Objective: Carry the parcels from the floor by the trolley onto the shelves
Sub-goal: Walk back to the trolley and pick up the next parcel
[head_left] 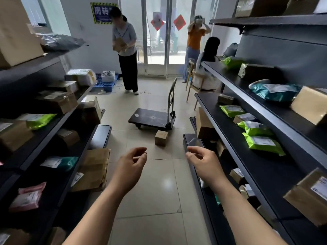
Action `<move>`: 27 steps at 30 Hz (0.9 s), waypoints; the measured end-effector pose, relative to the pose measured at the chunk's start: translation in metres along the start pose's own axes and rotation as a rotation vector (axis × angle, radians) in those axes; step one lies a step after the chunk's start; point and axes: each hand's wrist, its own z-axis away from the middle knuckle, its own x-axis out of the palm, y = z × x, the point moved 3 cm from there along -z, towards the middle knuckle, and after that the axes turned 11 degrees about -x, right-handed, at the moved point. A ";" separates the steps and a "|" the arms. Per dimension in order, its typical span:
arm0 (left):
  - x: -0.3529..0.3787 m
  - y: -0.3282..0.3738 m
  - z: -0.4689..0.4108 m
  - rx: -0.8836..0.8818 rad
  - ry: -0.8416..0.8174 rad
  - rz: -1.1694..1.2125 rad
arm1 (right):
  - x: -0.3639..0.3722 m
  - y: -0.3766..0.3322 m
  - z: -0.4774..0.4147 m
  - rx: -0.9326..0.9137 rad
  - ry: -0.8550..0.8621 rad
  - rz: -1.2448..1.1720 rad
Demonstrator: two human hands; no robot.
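Head view: reaches forward with left hand (131,162) and right hand (203,160) both empty and loosely curled, likely readying for the one cardboard parcel (161,138) standing on the floor (150,183) just beside the trolley (150,117), between the shelves (261,174).

from where i stand, only the two arms of the person show. the left forearm (102,206) is uncovered along the whole stretch in view, up to the wrist, and the left hand (131,162) is bare, ungloved. the right forearm (235,206) is uncovered in the same way, and the right hand (201,160) is bare too. both arms are slim, with slender fingers. whether a sleeve begins higher up cannot be told.
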 end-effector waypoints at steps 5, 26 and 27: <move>0.023 0.004 -0.091 -0.021 -0.014 -0.012 | 0.010 0.028 -0.093 0.002 0.015 0.009; 0.121 0.057 -0.501 -0.137 0.032 0.008 | 0.043 0.138 -0.521 0.036 -0.097 0.040; 0.123 0.056 -0.523 -0.144 0.029 0.005 | 0.050 0.143 -0.541 0.038 -0.096 0.042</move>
